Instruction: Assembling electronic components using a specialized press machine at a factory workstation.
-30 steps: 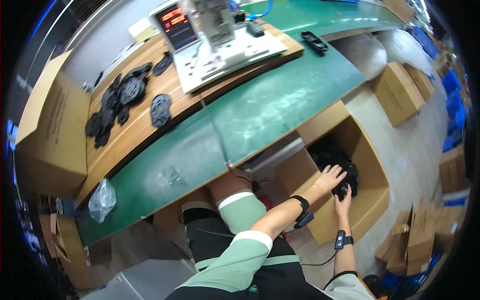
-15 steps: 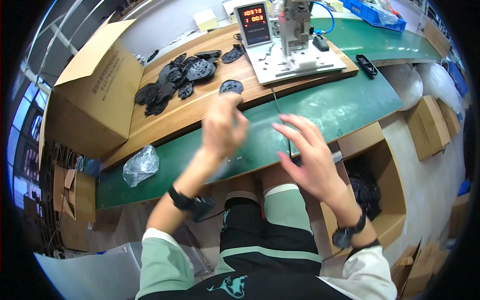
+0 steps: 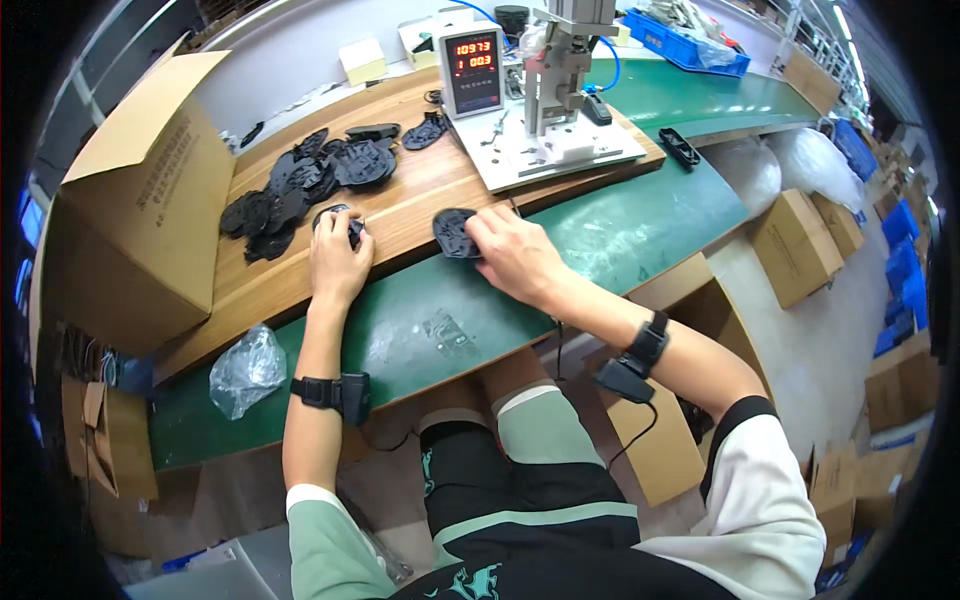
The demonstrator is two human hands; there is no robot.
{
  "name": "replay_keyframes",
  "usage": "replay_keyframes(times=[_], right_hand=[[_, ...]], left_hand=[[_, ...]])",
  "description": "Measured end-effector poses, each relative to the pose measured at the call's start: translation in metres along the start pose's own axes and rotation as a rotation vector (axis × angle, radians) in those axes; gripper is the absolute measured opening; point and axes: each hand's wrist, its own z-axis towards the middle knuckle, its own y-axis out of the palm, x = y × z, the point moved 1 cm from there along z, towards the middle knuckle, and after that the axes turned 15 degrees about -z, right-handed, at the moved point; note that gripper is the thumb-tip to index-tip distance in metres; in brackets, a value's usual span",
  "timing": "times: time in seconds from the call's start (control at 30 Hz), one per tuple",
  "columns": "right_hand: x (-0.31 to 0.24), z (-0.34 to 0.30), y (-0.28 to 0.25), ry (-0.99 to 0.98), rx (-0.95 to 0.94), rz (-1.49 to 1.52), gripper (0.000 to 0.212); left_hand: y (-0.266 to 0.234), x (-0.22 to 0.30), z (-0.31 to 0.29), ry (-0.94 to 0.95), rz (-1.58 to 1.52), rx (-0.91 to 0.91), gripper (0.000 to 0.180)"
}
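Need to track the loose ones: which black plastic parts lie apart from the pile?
Two: the black part under the right hand, and the smaller part under the left hand.

two hands, two black parts, one heap

the left hand (image 3: 338, 262) covers one black plastic part (image 3: 340, 222) and the right hand (image 3: 510, 252) touches one more (image 3: 455, 232); beyond the left hand lies one heap of black parts (image 3: 305, 185), too tangled to count, and one open cardboard box (image 3: 130, 220); beyond the right hand stand one counter display (image 3: 472, 70) and one press (image 3: 560, 70).
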Motion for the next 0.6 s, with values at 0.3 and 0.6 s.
replay_keyframes(times=[0.3,0.6], right_hand=[[0.098,-0.032,-0.096,0.244,0.000,0.120,0.029],[0.168,-0.013,-0.055,0.238,0.254,-0.185,0.044]], left_hand=[[0.000,0.053,-0.012,0.235,-0.198,-0.323,0.042],[0.009,0.048,-0.016,0.269,-0.201,-0.293,0.046]])
